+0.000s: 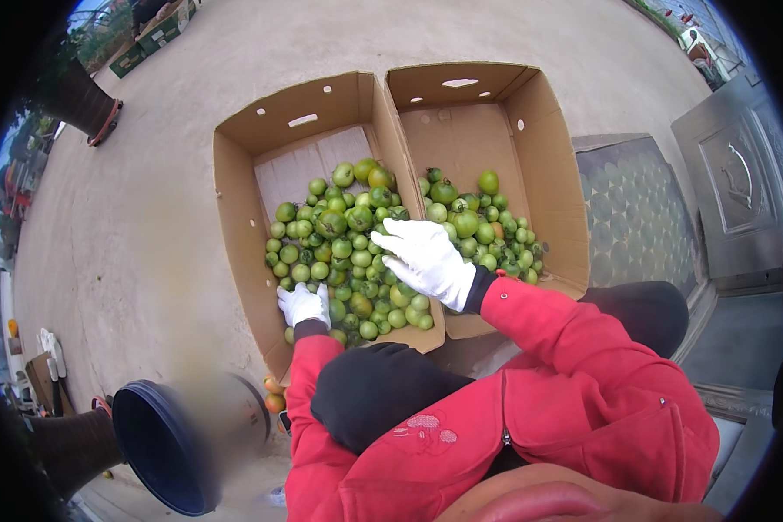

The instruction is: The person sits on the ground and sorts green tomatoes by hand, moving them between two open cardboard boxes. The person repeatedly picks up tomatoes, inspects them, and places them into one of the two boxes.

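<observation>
My left hand point(302, 305), in a white glove, reaches into the left cardboard box point(232, 202) at its near left side. Its fingers are apart and touch the green tomatoes point(331, 224), with the tips partly hidden. My right hand point(430, 264), also white-gloved, hovers over the right part of that pile, near the wall between the two boxes. Its fingers are stretched out and nothing shows in them. Green tomatoes of mixed sizes heap in the left box. The right cardboard box point(548, 174) holds a smaller heap of green tomatoes point(466, 224).
A dark blue bucket point(161, 448) stands at the lower left, with a few reddish tomatoes point(274, 403) beside it. Large plant pots point(78, 96) line the left. A patterned mat point(639, 213) and a grey metal door point(731, 174) lie to the right.
</observation>
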{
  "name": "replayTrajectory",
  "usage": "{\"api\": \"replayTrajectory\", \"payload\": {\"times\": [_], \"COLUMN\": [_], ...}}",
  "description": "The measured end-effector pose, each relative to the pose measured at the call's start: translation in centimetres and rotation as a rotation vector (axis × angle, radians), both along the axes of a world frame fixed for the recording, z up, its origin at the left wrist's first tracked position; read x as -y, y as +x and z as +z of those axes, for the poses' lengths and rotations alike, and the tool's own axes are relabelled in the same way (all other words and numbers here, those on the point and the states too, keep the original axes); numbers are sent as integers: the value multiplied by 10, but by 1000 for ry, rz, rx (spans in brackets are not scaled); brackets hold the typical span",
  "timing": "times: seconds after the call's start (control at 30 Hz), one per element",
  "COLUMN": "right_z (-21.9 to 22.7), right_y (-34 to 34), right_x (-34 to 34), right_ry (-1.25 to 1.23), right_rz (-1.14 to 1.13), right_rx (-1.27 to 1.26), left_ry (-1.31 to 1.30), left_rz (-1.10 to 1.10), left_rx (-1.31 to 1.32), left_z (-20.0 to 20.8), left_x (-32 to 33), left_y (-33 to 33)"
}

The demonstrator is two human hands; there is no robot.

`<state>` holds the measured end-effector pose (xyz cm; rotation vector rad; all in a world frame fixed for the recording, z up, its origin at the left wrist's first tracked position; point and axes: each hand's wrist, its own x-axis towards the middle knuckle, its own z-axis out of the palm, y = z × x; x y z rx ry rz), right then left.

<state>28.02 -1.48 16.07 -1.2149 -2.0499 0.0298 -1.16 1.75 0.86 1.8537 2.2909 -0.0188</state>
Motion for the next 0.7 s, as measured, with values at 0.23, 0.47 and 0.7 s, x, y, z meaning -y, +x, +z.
{"api": "replayTrajectory", "payload": {"times": [0.23, 0.47, 0.7], "right_z": [-11, -7, -12], "right_y": [-14, -18, -16], "right_x": [2, -2, -2], "right_ry": [-158, -292, -303], "right_rz": [80, 56, 43], "right_rx": [111, 192, 215], "left_ry": [-175, -200, -234], "left_rz": [-38, 12, -26], "left_rx": [55, 27, -1], "left_z": [38, 11, 41], "left_x": [-16, -16, -19], "left_y": [-1, -5, 4]}}
